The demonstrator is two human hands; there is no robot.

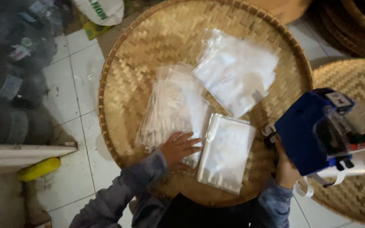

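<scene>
The right hand (287, 169) is at about 4 o'clock on the big round woven tray (119, 67). It is wrapped tight round the handle of a blue label gun (307, 133). The gun looks like hard plastic, w/ a clear part on its right side and a white paper strip (339, 173) hanging out below. It is prob. not heavy, but chunky, so the handle is the best place to hold it. The paper strip is thin & would tear if pulled.

The left hand (178, 147) is at about 6 o'clock on the tray. Its grip is let go: the fingers lie flat and spread on the bottom edge of a clear bag of thin white sticks (170, 107). It presses, it does not grab. This bag sits in the middle of the tray. It looks light, soft & slippery, and the sticks inside could snap if bent. Best to pinch it at an edge or slide a flat hand under it.

Just right of that hand, touching the stick bag, lies a flat clear bag (227, 152). It looks shiny and floppy too. At about 1 o'clock sits a puffy white bag (237, 71), overlapping the stick bag's top corner. Can't tell what is in it.

The tray rests on a white tile floor (68, 84). More woven trays (351, 76) are at 3 o'clock, a yellow thing (39, 168) at 8 o'clock.
</scene>
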